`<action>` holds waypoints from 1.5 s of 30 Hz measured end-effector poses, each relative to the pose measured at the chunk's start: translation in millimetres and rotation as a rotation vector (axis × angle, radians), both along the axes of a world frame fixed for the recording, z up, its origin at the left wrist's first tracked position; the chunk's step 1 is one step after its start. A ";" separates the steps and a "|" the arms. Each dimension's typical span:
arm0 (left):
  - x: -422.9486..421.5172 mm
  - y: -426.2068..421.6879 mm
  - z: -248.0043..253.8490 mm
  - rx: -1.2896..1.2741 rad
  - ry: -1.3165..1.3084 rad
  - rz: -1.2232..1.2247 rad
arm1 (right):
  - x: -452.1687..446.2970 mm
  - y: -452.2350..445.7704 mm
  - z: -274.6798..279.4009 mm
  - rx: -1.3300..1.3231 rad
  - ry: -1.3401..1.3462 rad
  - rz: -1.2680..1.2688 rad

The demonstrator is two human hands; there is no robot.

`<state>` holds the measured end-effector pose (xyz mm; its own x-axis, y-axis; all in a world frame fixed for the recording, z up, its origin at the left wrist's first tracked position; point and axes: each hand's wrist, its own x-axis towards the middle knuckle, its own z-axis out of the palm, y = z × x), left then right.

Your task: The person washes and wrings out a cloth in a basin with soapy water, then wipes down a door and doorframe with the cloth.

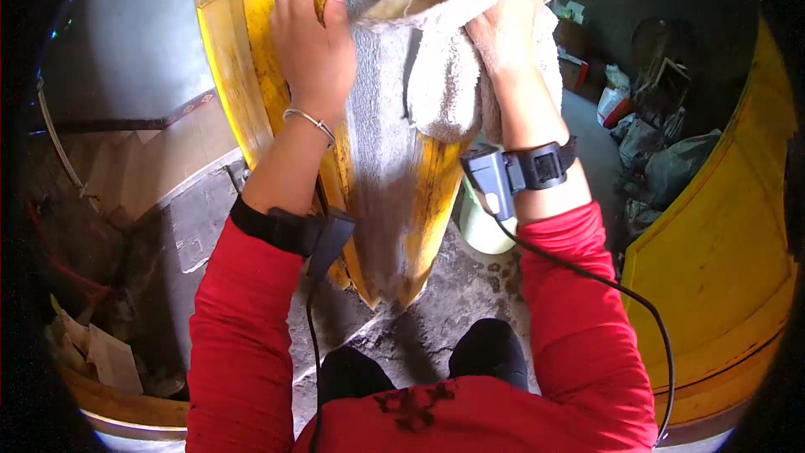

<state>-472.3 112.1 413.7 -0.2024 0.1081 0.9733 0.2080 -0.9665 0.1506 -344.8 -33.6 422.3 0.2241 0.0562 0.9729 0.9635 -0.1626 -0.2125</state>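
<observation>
Nearest, the person's red long-sleeved top [486, 415] is hiding most of two dark-trousered legs [490, 352], whose feet are staying out of sight. Just beyond, a pale, rounded bucket [488, 239] is showing only partly, since the right wrist's black-and-grey strapped device [541, 166] is covering its far side. A long structure is running away from the person: two yellow wooden bands [260, 42] are flanking a rough grey strip [377, 151] and narrowing toward the near end. Grime is darkening the yellow paint along the edges.

Farther along, the bare left hand [314, 46] is lying flat on the left band, fingers stretching out side by side and thumb standing apart. The bare right hand [507, 21] is holding a thick, off-white terry cloth [449, 84] over the right part of the structure; its fingers are disappearing among the folds, so I cannot tell whether they are spreading or pressing together. The cloth is hanging in bulky, nubbly folds, greyish in places, with a smoother band curving leftward over the grey strip. The picture's far edge is cutting off its top.

Beyond, at far left, pale stairs [126, 155] are fading into shadow; at far right, plastic bags [671, 168] are lying in dimness, their contents being unreadable.
</observation>
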 end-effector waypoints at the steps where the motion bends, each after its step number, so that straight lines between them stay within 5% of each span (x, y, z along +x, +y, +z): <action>1: -1.4 2.2 0.0 0.005 0.007 -0.014 | 2.8 0.3 -19.1 -0.004 0.006 0.017; 10: -1.7 -3.4 2.5 -0.003 0.018 -0.116 | -18.2 -3.4 -297.8 -0.166 0.573 0.398; 14: -2.6 -2.4 2.8 0.016 0.011 -0.110 | -17.8 -7.9 -275.0 -0.126 0.546 0.496; 23: -5.0 -13.1 2.3 -0.025 0.011 -0.169 | 17.1 -6.4 -2.9 -0.040 -0.173 0.281; 26: -2.7 -9.8 1.7 -0.022 0.011 -0.131 | 3.4 -19.9 -25.4 -0.124 -0.115 0.123; 28: -0.4 -22.7 3.7 -0.204 0.036 -0.175 | 6.2 -3.5 -90.8 -0.092 -0.033 0.168; 33: -3.0 -9.7 0.9 0.044 -0.007 -0.099 | -12.3 12.4 -296.0 -0.142 0.444 0.372; 36: -2.8 -11.0 2.5 0.032 -0.016 -0.104 | -25.6 0.7 -327.3 -0.132 0.633 0.477; 39: -1.9 -12.4 2.4 0.020 -0.028 -0.102 | -18.3 0.4 -296.3 -0.060 0.547 0.515; 45: -1.8 -12.8 -3.2 -0.032 0.031 -0.080 | 9.0 2.2 -103.7 0.056 0.006 0.330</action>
